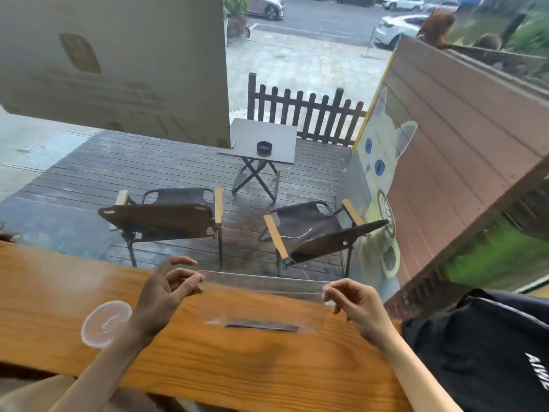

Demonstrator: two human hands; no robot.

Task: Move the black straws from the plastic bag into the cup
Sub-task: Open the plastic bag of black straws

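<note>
- We have one view only, from a wide-angle camera worn on the person's head.
- We look forward and steeply down onto a wooden counter (243,361) that crosses the lower half of the frame, close to the lens.
- Beyond it, through a window, the upper half takes in a deck (166,171) and a street farther off.
- Straight lines bow towards the frame edges.

The tabletop (252,367) is wood with a warm orange varnish and bold grain, smooth with a soft sheen. The plastic bag (261,295) is thin clear film, glossy enough to catch light. The straws (263,326) inside look dark and matt. The cup (105,322) is clear smooth plastic. A black bag (490,352) looks like matt cloth.
</note>
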